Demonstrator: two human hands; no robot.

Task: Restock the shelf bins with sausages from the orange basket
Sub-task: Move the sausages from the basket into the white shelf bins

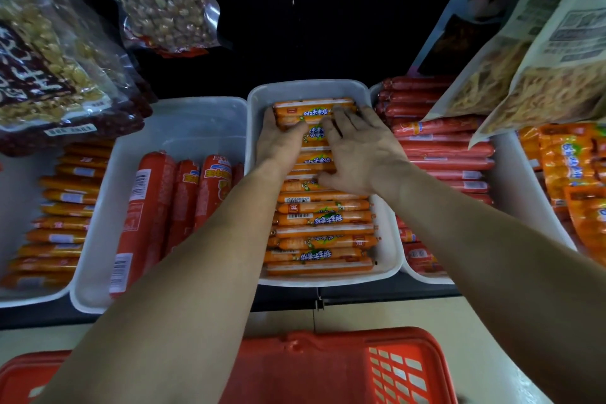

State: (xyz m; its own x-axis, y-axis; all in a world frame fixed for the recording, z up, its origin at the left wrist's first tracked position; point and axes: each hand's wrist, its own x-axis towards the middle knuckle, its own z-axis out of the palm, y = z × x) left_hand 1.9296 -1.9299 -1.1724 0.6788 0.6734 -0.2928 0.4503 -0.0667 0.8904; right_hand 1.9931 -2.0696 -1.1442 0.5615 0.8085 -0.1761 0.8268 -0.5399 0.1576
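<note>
A white shelf bin (259, 98) in the middle holds a row of orange corn sausages (323, 229) laid crosswise. Both my hands lie on the sausages in its far half. My left hand (280, 141) rests flat with its fingers reaching to the back sausages. My right hand (359, 149) spreads its fingers over the sausages beside it, thumb toward me. Neither hand visibly grips anything. The orange basket (331, 367) stands below the shelf, at the bottom of the view, partly hidden by my forearms.
Left of the middle bin, a white bin (183, 121) holds thick red sausages (149, 216). Farther left lie more orange sausages (62, 220). To the right is a bin of thin red sausages (442, 154). Bags of peanuts (164, 3) and snacks (541, 75) hang above.
</note>
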